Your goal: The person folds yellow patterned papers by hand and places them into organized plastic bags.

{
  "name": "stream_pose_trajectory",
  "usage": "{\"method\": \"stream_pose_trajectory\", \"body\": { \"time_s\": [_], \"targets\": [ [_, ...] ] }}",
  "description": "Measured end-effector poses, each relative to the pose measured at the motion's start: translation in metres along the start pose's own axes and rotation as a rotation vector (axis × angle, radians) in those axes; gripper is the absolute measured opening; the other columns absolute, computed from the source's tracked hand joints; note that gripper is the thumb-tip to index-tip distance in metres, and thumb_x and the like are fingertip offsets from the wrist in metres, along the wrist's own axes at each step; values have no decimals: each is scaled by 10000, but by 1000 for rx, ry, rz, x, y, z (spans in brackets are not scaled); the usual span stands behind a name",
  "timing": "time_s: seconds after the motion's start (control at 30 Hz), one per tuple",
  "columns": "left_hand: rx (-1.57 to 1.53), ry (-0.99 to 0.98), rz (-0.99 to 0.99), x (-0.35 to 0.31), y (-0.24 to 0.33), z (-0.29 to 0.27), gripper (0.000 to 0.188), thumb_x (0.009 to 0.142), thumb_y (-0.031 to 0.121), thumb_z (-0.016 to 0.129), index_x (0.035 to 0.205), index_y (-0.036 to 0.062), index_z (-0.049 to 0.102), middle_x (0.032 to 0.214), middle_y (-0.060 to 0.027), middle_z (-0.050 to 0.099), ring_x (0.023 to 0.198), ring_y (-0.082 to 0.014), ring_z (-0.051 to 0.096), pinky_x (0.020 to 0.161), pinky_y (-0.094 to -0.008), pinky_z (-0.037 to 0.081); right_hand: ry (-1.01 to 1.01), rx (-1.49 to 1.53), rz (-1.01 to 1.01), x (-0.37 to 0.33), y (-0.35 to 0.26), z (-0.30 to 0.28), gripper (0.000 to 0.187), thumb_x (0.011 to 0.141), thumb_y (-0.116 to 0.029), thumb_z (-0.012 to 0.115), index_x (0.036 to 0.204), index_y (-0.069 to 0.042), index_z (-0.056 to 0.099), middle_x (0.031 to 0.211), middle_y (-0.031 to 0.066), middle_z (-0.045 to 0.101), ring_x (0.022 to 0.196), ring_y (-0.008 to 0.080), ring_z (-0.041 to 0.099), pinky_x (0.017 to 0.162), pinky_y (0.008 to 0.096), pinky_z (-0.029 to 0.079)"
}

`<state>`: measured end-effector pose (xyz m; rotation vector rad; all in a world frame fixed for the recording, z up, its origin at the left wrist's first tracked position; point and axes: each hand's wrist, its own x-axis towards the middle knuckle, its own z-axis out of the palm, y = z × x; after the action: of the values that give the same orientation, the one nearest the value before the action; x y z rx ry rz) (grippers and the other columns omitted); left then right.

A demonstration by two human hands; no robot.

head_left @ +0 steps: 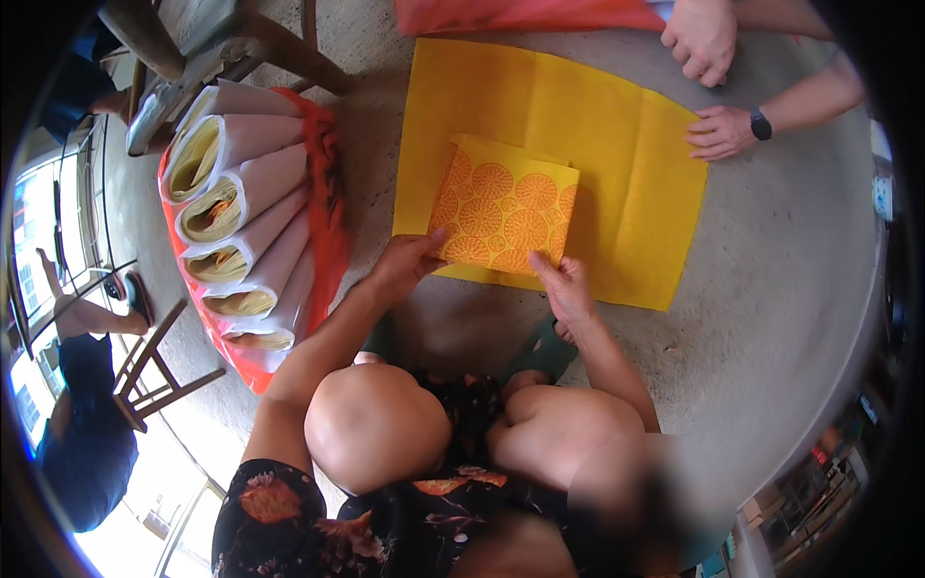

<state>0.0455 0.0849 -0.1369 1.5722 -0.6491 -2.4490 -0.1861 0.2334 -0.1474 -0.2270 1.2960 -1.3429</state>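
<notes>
Between my two hands is a folded yellow paper (496, 207) printed with orange round patterns. My left hand (409, 262) pinches its lower left corner, and my right hand (567, 289) grips its lower right edge with the thumb on top. Beneath it, a large plain yellow sheet (636, 193) with fold creases lies on the grey floor. Another person's hand (725, 133), wearing a dark watch, rests flat on that sheet's right edge. The same person's other hand (701, 43) is loosely curled above the sheet's upper right.
To my left, several white paper rolls (260, 193) with yellow sheets inside lie on red plastic (328, 183). Wooden stool legs (279, 53) stand behind them. A small wooden stool (159, 376) and a seated person (87, 414) are at the far left. More red plastic (530, 14) lies at the top.
</notes>
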Motion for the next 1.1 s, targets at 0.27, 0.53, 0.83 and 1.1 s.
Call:
{"method": "stream_pose_trajectory", "body": {
  "time_s": [0.27,0.53,0.83,1.1],
  "targets": [
    [158,196,-68,0,-3,11,359,988,294,617,1114,-41,591,1013,-124,656,831,-216,684,765,-319,591,109,-348,48,24,-21,4,372,967,-342,657,755,-39,612,616,-94,394,513,25,404,485,225,508],
    [363,559,43,19,-40,17,187,946,102,640,979,-37,519,848,-96,597,762,-200,672,576,-315,603,127,-798,-121,43,-21,-19,358,900,-336,713,998,1,644,812,49,567,746,172,576,702,385,577],
    [1226,328,446,8,-7,39,326,872,108,686,1157,15,558,939,-131,612,918,-266,649,885,-454,562,-455,-1590,-707,30,-21,-13,622,762,-330,776,1255,0,587,1461,126,458,1421,345,332,1158,476,288],
    [1896,-592,1027,27,7,31,745,803,274,695,1461,66,413,1560,-110,344,1474,-304,263,1207,-461,219,-298,-1563,-850,9,11,-21,393,858,-139,642,1229,-11,612,1439,120,497,1399,337,391,1131,455,347]
  ]
}}
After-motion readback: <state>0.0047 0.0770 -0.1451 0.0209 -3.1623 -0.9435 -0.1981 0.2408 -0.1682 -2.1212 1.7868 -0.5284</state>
